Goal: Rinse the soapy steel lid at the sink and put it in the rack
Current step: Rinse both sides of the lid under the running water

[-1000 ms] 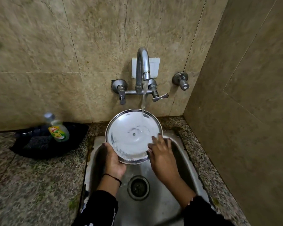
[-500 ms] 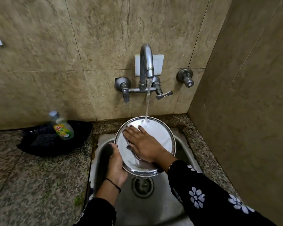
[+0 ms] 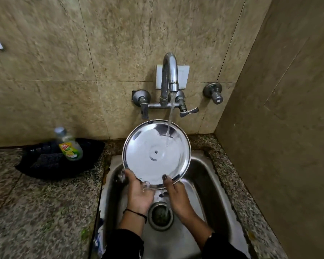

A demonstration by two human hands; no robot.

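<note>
The round steel lid (image 3: 153,156) is tilted up over the steel sink (image 3: 206,176), its shiny inner face toward me with a small rivet at the centre. Water from the tap (image 3: 170,71) runs onto its upper right part and drains off the lower rim. My left hand (image 3: 139,191) grips the lid's lower left edge from beneath. My right hand (image 3: 175,193) holds the lower right edge, thumb on the inner face. No rack is in view.
A dish-soap bottle (image 3: 68,144) stands on a black cloth (image 3: 45,163) on the speckled counter (image 3: 36,212) left of the sink. The drain (image 3: 160,214) lies below my hands. A tiled wall closes in on the right; a separate valve (image 3: 213,93) projects from the back wall.
My right hand has come off the lid's face, where it was rubbing, and now holds the lower rim. The lid has lifted and tilted up under the stream.
</note>
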